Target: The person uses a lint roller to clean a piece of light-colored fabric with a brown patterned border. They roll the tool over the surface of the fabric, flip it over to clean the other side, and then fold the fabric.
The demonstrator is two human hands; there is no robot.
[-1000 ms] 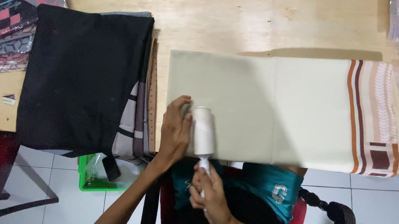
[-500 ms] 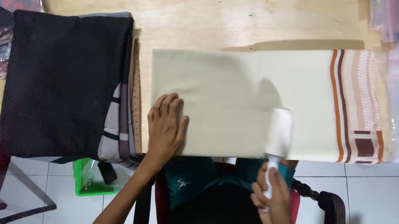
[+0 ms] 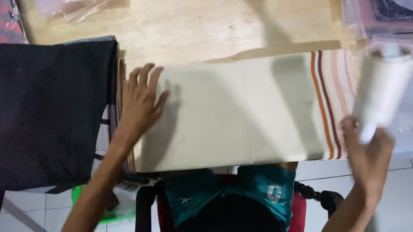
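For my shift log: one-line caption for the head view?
Left hand flat on folded cream cloth; right hand lifts white lint roller.

One folded cream cloth with striped end lies on one wooden table. One black folded cloth tops a pile beside it. One white lint roller shows, two hands, and one red chair.

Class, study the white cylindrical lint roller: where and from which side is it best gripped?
Grip the white cylindrical lint roller by its thin handle below the drum, coming from the near side, as the right hand does. That probably keeps fingers off the drum, which looks like the part meant for the cream folded cloth.
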